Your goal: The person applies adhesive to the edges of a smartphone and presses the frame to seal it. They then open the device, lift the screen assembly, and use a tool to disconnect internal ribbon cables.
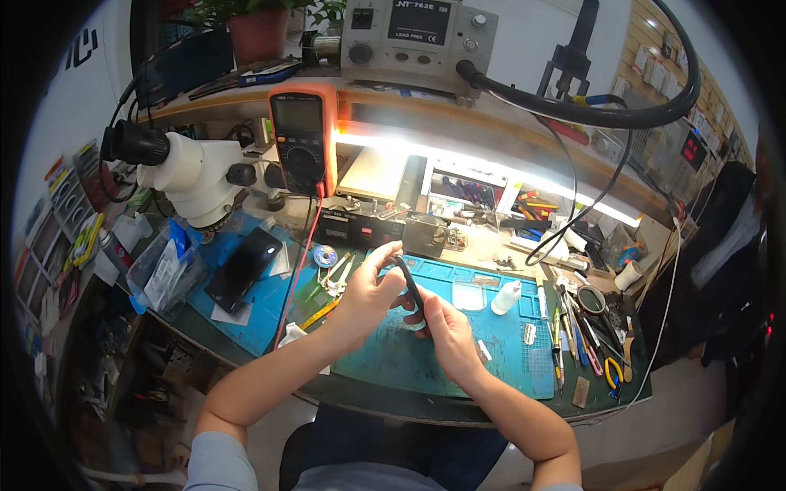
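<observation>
Both hands meet over a teal work mat (491, 348) at the bench's middle. My left hand (366, 296) grips the upper end of a thin black phone (408, 282) seen edge-on, thumb and fingers pinching it. My right hand (442, 329) holds the phone's lower end, fingers curled around it. The phone is lifted off the mat and tilted. A second dark phone (243, 268) lies flat on a blue mat under the white microscope (190, 176) to the left.
A multimeter (301, 139) stands at the back with a red lead (296, 270) running down. Tweezers and a solder spool (326, 256) lie left of my hands. A small white bottle (506, 297) and several hand tools (581, 335) sit right. A soldering station (417, 37) tops the shelf.
</observation>
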`<move>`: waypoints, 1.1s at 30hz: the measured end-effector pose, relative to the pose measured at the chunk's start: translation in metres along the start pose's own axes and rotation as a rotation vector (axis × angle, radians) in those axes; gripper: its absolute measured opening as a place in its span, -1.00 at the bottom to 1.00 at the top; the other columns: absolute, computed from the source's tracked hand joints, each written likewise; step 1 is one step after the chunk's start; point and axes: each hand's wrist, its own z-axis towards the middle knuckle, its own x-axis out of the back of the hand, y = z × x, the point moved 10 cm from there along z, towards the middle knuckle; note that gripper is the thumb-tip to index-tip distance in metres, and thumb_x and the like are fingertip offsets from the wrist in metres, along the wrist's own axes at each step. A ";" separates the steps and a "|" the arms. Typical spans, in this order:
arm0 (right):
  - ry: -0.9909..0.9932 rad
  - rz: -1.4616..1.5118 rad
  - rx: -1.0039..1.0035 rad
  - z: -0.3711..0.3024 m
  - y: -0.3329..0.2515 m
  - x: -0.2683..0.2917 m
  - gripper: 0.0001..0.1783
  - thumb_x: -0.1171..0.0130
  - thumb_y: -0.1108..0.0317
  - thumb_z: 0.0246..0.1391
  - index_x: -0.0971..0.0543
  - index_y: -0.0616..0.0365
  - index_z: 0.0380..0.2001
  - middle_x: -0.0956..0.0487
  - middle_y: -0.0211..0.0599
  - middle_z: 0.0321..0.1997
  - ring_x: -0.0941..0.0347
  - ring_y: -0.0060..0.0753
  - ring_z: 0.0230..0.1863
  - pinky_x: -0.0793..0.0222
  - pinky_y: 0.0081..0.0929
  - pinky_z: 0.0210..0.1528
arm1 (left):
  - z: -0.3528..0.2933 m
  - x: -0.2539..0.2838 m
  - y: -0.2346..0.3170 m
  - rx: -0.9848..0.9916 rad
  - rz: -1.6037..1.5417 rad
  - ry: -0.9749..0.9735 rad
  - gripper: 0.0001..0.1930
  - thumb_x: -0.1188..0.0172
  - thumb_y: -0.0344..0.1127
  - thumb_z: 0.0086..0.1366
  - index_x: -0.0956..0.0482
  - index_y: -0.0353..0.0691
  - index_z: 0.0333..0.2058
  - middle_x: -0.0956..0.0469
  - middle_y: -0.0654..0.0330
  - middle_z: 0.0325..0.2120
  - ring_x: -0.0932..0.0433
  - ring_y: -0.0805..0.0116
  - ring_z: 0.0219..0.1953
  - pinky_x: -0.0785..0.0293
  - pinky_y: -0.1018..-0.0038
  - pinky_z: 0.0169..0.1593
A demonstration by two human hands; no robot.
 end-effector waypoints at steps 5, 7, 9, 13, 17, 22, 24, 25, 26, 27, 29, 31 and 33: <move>0.069 -0.002 -0.074 -0.001 0.012 0.007 -0.30 0.29 -0.22 0.52 -0.49 0.06 0.34 -0.60 -0.46 -0.01 -0.48 -0.60 -0.10 -0.39 -0.56 -0.11 | 0.002 -0.007 -0.012 -0.008 -0.023 0.028 -0.26 -0.07 -0.42 0.38 -0.01 -0.28 0.48 -0.28 0.03 0.28 -0.37 0.30 0.29 -0.44 0.22 0.30; 0.090 0.002 -0.041 0.000 0.012 0.010 -0.36 0.26 -0.17 0.53 -0.50 -0.01 0.35 -0.60 -0.47 -0.12 -0.44 -0.61 -0.20 -0.38 -0.54 -0.19 | 0.005 -0.005 -0.016 -0.090 0.008 0.036 -0.22 -0.09 -0.44 0.36 0.03 -0.28 0.49 -0.29 0.05 0.26 -0.37 0.32 0.27 -0.38 0.28 0.32; 0.110 -0.019 -0.036 0.001 0.015 0.014 -0.35 0.27 -0.16 0.54 -0.51 0.01 0.34 -0.55 -0.51 -0.23 -0.36 -0.64 -0.30 -0.34 -0.56 -0.25 | 0.004 -0.007 -0.019 -0.137 0.016 0.041 -0.19 -0.11 -0.45 0.35 0.08 -0.28 0.50 -0.29 0.06 0.24 -0.36 0.33 0.27 -0.33 0.32 0.35; 0.153 -0.036 -0.016 0.000 0.009 0.016 -0.33 0.29 -0.16 0.54 -0.52 0.07 0.32 -0.46 -0.57 -0.37 -0.26 -0.68 -0.39 -0.26 -0.60 -0.33 | 0.001 -0.012 -0.025 -0.166 -0.003 0.055 -0.11 -0.14 -0.49 0.30 0.18 -0.28 0.50 -0.28 0.05 0.25 -0.33 0.32 0.29 -0.27 0.34 0.38; 0.149 0.038 -0.014 0.003 0.017 0.017 -0.30 0.30 -0.17 0.54 -0.51 0.13 0.31 -0.46 -0.56 -0.36 -0.26 -0.70 -0.38 -0.24 -0.61 -0.33 | -0.003 -0.021 -0.034 -0.163 -0.074 0.064 -0.04 -0.16 -0.53 0.25 0.26 -0.27 0.50 -0.22 0.03 0.32 -0.26 0.29 0.37 -0.20 0.31 0.43; 0.184 0.065 0.010 0.005 0.025 0.023 -0.28 0.30 -0.17 0.54 -0.49 0.20 0.31 -0.51 -0.51 -0.29 -0.30 -0.68 -0.34 -0.29 -0.60 -0.29 | -0.008 -0.036 -0.039 -0.143 -0.003 -0.021 -0.01 -0.19 -0.54 0.22 0.26 -0.28 0.50 -0.07 -0.02 0.43 -0.08 0.20 0.50 -0.04 0.26 0.50; 0.187 0.098 0.021 0.006 0.021 0.021 -0.30 0.23 -0.18 0.52 -0.47 0.19 0.33 -0.55 -0.44 -0.21 -0.37 -0.65 -0.27 -0.35 -0.59 -0.21 | -0.010 -0.039 -0.044 -0.150 0.070 -0.026 0.00 -0.19 -0.55 0.21 0.25 -0.29 0.50 -0.06 -0.02 0.44 -0.03 0.19 0.53 -0.01 0.25 0.51; 0.188 0.115 0.028 0.006 0.019 0.021 -0.30 0.19 -0.18 0.51 -0.46 0.18 0.34 -0.57 -0.40 -0.17 -0.40 -0.63 -0.24 -0.38 -0.58 -0.18 | -0.010 -0.038 -0.046 -0.153 0.104 -0.031 0.00 -0.19 -0.55 0.20 0.24 -0.29 0.50 -0.05 -0.02 0.45 -0.02 0.19 0.53 0.01 0.25 0.52; 0.174 0.089 0.037 0.008 0.017 0.020 -0.31 0.13 -0.18 0.49 -0.44 0.17 0.35 -0.59 -0.36 -0.13 -0.43 -0.62 -0.19 -0.40 -0.57 -0.15 | -0.009 -0.036 -0.048 -0.155 0.137 -0.036 0.00 -0.20 -0.56 0.19 0.23 -0.29 0.50 -0.05 -0.03 0.45 0.00 0.19 0.54 0.03 0.25 0.52; 0.164 0.062 0.042 0.008 0.018 0.021 -0.31 0.08 -0.18 0.47 -0.43 0.16 0.36 -0.60 -0.32 -0.09 -0.46 -0.60 -0.15 -0.42 -0.56 -0.11 | -0.009 -0.036 -0.050 -0.153 0.167 -0.044 0.00 -0.20 -0.56 0.19 0.23 -0.29 0.50 -0.05 -0.03 0.46 0.02 0.18 0.55 0.05 0.25 0.53; 0.138 0.039 0.014 0.011 0.017 0.024 -0.29 -0.11 -0.14 0.39 -0.41 0.12 0.38 -0.64 -0.26 -0.02 -0.53 -0.56 -0.08 -0.47 -0.53 -0.07 | -0.012 -0.041 -0.048 -0.139 0.213 -0.089 0.01 -0.21 -0.57 0.18 0.22 -0.29 0.50 -0.07 -0.03 0.45 0.02 0.18 0.55 0.07 0.26 0.53; 0.144 0.037 -0.005 0.012 0.021 0.026 -0.29 -0.13 -0.12 0.38 -0.40 0.13 0.39 -0.65 -0.27 -0.03 -0.54 -0.57 -0.10 -0.48 -0.53 -0.09 | -0.015 -0.045 -0.050 -0.133 0.210 -0.125 0.02 -0.22 -0.58 0.17 0.22 -0.28 0.50 -0.08 -0.02 0.44 0.01 0.18 0.55 0.08 0.25 0.54; 0.150 0.048 -0.014 0.014 0.023 0.028 -0.30 -0.16 -0.07 0.38 -0.40 0.13 0.39 -0.66 -0.30 -0.08 -0.55 -0.59 -0.14 -0.49 -0.55 -0.10 | -0.014 -0.045 -0.050 -0.138 0.251 -0.133 0.02 -0.22 -0.58 0.18 0.22 -0.28 0.50 -0.08 -0.01 0.44 -0.01 0.17 0.54 0.07 0.24 0.54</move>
